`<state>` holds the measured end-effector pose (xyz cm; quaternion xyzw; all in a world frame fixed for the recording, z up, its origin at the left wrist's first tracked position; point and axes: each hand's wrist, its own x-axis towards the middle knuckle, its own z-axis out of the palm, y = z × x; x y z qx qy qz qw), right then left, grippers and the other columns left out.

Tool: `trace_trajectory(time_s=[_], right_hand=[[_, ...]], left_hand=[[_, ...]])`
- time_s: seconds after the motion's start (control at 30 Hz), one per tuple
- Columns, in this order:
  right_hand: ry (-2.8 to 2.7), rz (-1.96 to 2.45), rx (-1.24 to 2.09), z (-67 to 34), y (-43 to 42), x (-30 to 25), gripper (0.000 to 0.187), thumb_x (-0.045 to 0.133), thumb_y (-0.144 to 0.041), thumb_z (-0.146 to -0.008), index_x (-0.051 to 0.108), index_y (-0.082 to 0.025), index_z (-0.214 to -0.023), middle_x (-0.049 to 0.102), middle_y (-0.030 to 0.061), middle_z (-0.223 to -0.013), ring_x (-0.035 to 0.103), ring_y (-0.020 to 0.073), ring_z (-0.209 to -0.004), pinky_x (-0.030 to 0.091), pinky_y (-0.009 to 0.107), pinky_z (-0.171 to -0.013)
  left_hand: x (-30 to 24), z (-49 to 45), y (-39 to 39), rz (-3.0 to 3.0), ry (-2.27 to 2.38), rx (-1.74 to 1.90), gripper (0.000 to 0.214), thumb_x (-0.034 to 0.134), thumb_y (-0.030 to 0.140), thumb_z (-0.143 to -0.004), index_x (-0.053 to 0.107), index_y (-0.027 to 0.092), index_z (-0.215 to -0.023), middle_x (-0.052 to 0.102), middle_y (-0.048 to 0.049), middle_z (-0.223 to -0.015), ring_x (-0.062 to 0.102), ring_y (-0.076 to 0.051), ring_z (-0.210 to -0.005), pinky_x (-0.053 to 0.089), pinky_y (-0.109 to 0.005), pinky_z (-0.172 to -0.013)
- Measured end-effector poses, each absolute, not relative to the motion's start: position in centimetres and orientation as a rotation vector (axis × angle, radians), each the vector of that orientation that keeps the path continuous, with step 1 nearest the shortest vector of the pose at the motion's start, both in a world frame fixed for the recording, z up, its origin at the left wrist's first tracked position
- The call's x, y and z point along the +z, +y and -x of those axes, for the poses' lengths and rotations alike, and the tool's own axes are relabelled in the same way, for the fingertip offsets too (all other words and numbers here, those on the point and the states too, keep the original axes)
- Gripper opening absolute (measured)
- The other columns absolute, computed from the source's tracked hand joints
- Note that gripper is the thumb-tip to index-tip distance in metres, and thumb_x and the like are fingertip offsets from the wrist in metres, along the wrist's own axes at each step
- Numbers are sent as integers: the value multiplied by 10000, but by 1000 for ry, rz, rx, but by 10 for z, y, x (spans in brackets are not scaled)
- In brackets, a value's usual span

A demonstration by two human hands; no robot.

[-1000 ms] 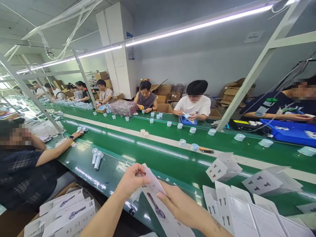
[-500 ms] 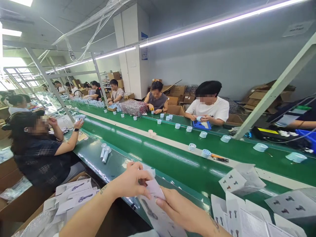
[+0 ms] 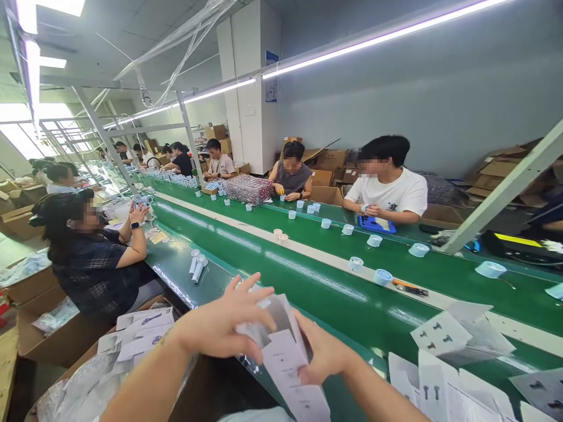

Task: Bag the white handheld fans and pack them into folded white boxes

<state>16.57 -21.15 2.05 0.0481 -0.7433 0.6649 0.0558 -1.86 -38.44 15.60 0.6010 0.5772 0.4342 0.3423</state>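
Observation:
In front of me a white printed carton (image 3: 295,384) stands tilted with its top flaps up. My right hand (image 3: 325,351) is closed round its right side, thumb on the printed face. My left hand (image 3: 233,322) has its fingers spread over the left edge of the carton's opening. Something whitish shows behind those fingers; I cannot tell whether it is a flap or plastic. Beyond my left hand, two white handheld fans (image 3: 199,266) lie on the green bench.
White cartons (image 3: 448,381) stand at right, one (image 3: 453,337) lying on the green belt (image 3: 246,240). Light-blue round parts (image 3: 373,241) dot the belt, and an orange-handled tool (image 3: 409,287) lies beyond. A co-worker (image 3: 92,258) sits at left near a box of folded cartons (image 3: 145,328); others sit opposite.
My left hand has come off the carton's top and its fingers have spread. The carton's top now stands open, turned more towards me. The view has shifted slightly left.

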Motion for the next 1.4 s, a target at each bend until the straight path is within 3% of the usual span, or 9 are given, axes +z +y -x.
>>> trace_trajectory(time_s=[0.17,0.3,0.47,0.6,0.77,0.9,1.07,1.27,1.4], right_hand=[[-2359,-132,1991,-169,-200,28,1017,814,-510,-476,418,-163,-1346,568,89,-1176,567,265,-1006,470,391,-897],[-2496,-94,1890,-169,-206,28,1061,814,-518,-444,402,-170,-1357,574,84,-1152,575,262,-979,495,392,-861],[-2459,278,1306,-187,-238,42,712,612,-400,-849,236,-279,-1441,364,174,-1460,445,316,-1298,429,505,-1009],[-2627,279,753,-187,-260,65,646,740,-239,-752,444,-305,-1323,308,162,-1486,444,373,-1291,434,533,-1010],[-2516,478,967,-175,-263,76,428,755,-148,-653,482,-240,-971,481,94,-1240,591,222,-983,534,353,-791],[-2483,453,1209,-169,-255,68,480,820,-173,-571,426,-232,-840,500,50,-1157,556,206,-973,504,310,-759],[-2583,309,1353,-161,-240,61,544,877,-190,-471,510,-219,-872,512,40,-1139,547,231,-1002,504,327,-780],[-2371,555,1172,-153,-267,54,866,795,-269,-659,351,-264,-1403,302,141,-1521,312,340,-1408,348,507,-1104],[-2161,839,1143,-149,-288,35,952,757,-233,-652,230,-251,-1444,475,153,-1390,568,302,-1165,508,462,-929]], left_hand=[[109,20,-366,-1057,1310,1431,617,883,361,-565,699,264,-1146,624,-104,-1313,493,-333,-1303,364,-439,-1089],[66,-14,-348,-788,1117,1381,567,872,346,-590,702,225,-1118,705,-117,-1150,668,-294,-1008,506,-397,-869],[56,-31,-340,-260,1090,1811,603,895,209,-483,698,207,-1053,728,-68,-1033,682,-215,-853,519,-311,-752],[53,-38,-344,-249,1124,1872,581,835,235,-591,673,212,-1148,726,-58,-1034,670,-224,-931,510,-319,-820],[42,-34,-357,-533,1123,1851,520,767,399,-733,676,201,-1204,655,-97,-1274,570,-284,-1199,437,-375,-1015],[43,-13,-356,-610,944,1713,432,709,500,-778,724,205,-1093,651,-105,-1287,608,-279,-1145,477,-385,-961],[48,3,-348,-794,1022,1440,667,821,292,-679,597,318,-1306,555,-77,-1417,579,-297,-1200,494,-389,-936],[33,-5,-339,-648,1327,1800,308,698,349,-753,757,193,-1012,666,-113,-1257,575,-315,-1207,439,-454,-1024],[32,2,-340,-831,1287,1616,293,727,309,-701,760,200,-971,544,-115,-1416,466,-326,-1323,418,-422,-1036]])
